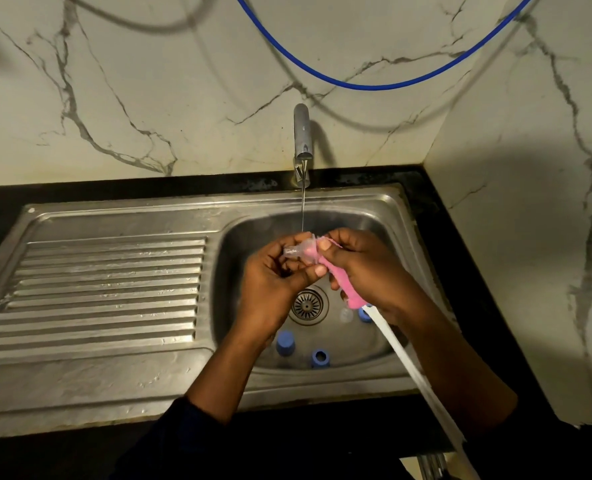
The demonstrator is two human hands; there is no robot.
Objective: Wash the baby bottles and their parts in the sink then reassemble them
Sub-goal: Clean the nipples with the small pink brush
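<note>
Basin (239, 233) centre, left grip (273, 278) pinching clear teat (296, 250), right grip (370, 268) clutching pink brush (343, 289), walls apart

Two hands (277, 271) (363, 268), two clear parts (296, 250) (346, 315), three blue parts (285, 342) (320, 358) (365, 315), one pink brush (343, 285), one tap (302, 133).

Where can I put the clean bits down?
The ribbed drainboard left of the basin is bare, and so is the flat steel strip in front of it. The basin floor is crowded: blue bottle parts lie around the drain, and the left hand with the teat and right hand with the pink brush work under the tap.
</note>
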